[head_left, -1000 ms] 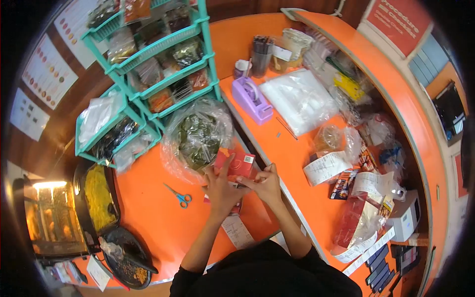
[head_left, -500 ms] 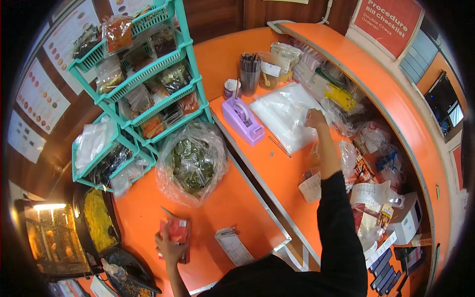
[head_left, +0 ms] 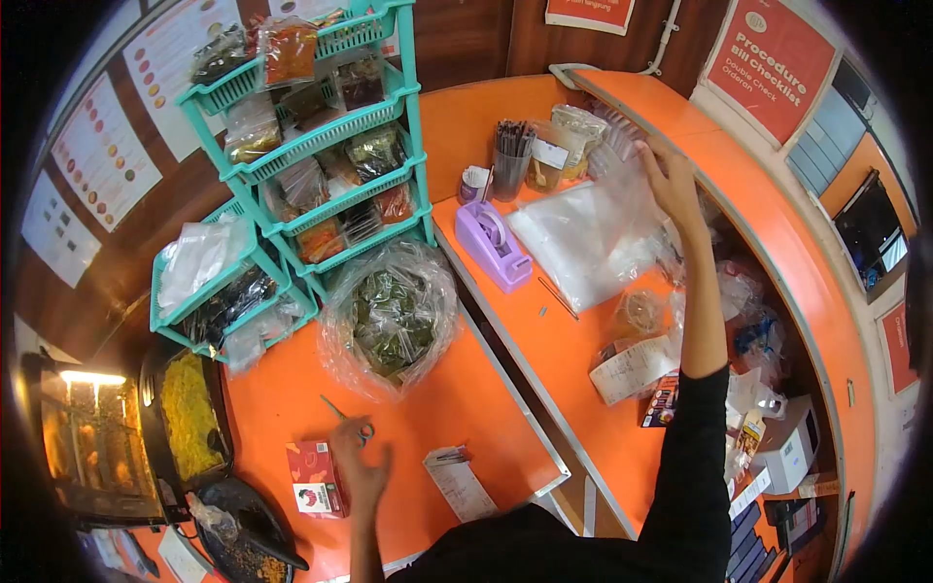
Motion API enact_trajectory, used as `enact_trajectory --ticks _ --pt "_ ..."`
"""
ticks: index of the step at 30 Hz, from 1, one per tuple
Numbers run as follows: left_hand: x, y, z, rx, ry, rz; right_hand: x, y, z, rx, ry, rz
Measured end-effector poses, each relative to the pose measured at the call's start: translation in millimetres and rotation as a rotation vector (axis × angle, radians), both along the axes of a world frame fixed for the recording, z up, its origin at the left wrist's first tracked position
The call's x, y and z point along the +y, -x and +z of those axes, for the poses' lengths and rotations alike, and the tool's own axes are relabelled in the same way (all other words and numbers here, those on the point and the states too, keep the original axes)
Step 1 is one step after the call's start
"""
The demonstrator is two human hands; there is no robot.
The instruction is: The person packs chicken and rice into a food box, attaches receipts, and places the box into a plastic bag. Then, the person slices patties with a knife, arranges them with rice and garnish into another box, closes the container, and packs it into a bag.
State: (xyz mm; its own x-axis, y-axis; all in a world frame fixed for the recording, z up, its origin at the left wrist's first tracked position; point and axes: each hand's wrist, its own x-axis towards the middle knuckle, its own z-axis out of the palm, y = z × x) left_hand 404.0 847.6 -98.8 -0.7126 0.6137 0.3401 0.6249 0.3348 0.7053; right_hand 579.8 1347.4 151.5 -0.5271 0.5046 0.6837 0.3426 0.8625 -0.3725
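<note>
My left hand (head_left: 360,466) is raised over the orange counter with thumb and fingers apart, holding nothing. Just left of it stands a red box (head_left: 316,478) with a white panel. Scissors (head_left: 363,431) lie partly behind the fingers. Far to the right, my right hand (head_left: 669,185) pinches a clear plastic bag (head_left: 632,189), drawn up from a stack of clear plastic bags (head_left: 556,238) that lies flat. A purple tape dispenser (head_left: 494,245) stands left of the stack.
A large bag of green leaves (head_left: 391,325) sits below the teal basket rack (head_left: 321,151). Paper slips (head_left: 459,483) lie near the counter's front edge. A gap (head_left: 505,364) separates the two counters. On the right are a receipt (head_left: 632,369) and a white printer (head_left: 789,447).
My left hand has let go of the red box and moved slightly right. My right hand has risen up and right, lifting a plastic bag off the stack. The camera view has shifted slightly.
</note>
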Motion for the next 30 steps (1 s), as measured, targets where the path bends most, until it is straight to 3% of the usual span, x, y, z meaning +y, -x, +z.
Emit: enact_trajectory --ticks 2,3,5,6,7,9,12,13,14,16,17,19,20,22,24,26,27,28,30 --pt "43.2 -37.2 19.7 -0.277 -0.157 -0.386 -72.8 -4.2 19.9 0.157 -0.184 0.027" --pt "60.0 -65.4 29.2 -0.671 -0.162 -0.579 -117.2 -11.2 19.1 0.135 -0.269 -0.097" --pt "83.7 -108.3 74.8 -0.636 -0.361 -0.953 -214.2 -24.4 -7.3 0.095 -0.142 -0.138" --pt "92.0 -130.6 66.7 -0.63 -0.367 -0.945 -250.5 -29.8 -33.7 0.167 -0.132 0.003" --pt "101.9 -148.0 56.3 -0.846 -0.675 -0.799 -294.3 -38.0 -53.0 0.097 0.105 0.074" --pt "83.1 -151.2 39.6 -1.032 -0.988 -0.6 -359.3 -41.6 -75.4 0.026 0.262 0.278" --pt "14.3 -106.8 49.5 -1.4 -0.902 -0.57 -420.7 -35.8 -99.2 -0.019 0.506 0.537" --pt "-8.5 -97.5 55.0 -1.473 -0.745 -0.433 -432.7 -31.1 -107.1 -0.04 0.627 0.684" --pt "-24.6 -101.4 79.7 -1.457 -0.769 -0.356 -436.8 -24.7 -116.9 -0.035 0.633 0.712" --pt "-59.7 -108.3 118.8 -1.421 -0.799 -0.256 -435.8 -2.6 -144.4 0.388 1.189 0.842" --pt "-80.4 -110.6 129.6 -1.424 -0.834 -0.269 -437.5 12.0 -163.8 0.38 1.206 0.864" --pt "-119.7 -110.1 139.2 -1.429 -0.912 -0.301 -445.5 37.6 -193.9 0.152 1.2 0.524" --pt "-143.7 -106.3 125.4 -1.42 -0.925 -0.274 -460.0 43.0 -193.4 0.135 1.21 0.544" --pt "-197.6 -99.9 85.9 -1.527 -0.959 -0.458 -501.0 52.8 -199.9 0.05 1.519 0.789" --pt "-238.5 -103.0 84.7 -1.529 -0.976 -0.498 -539.4 55.2 -214.0 0.007 1.646 0.909" --pt "-264.9 -110.9 107.6 -1.443 -0.976 -0.438 -567.4 54.0 -220.4 -0.21 2.319 1.212" --pt "-274.4 -114.4 122.2 -1.372 -0.962 -0.4 -581.0 49.0 -219.6 -0.267 2.477 1.088" --pt "-283.3 -117.0 130.7 -1.322 -0.959 -0.382 -589.4 46.6 -217.4 -0.271 2.486 1.086" --pt "-298.8 -123.6 131.6 -1.296 -1.01 -0.362 -600.8 44.6 -215.3 -0.441 2.098 1.44"
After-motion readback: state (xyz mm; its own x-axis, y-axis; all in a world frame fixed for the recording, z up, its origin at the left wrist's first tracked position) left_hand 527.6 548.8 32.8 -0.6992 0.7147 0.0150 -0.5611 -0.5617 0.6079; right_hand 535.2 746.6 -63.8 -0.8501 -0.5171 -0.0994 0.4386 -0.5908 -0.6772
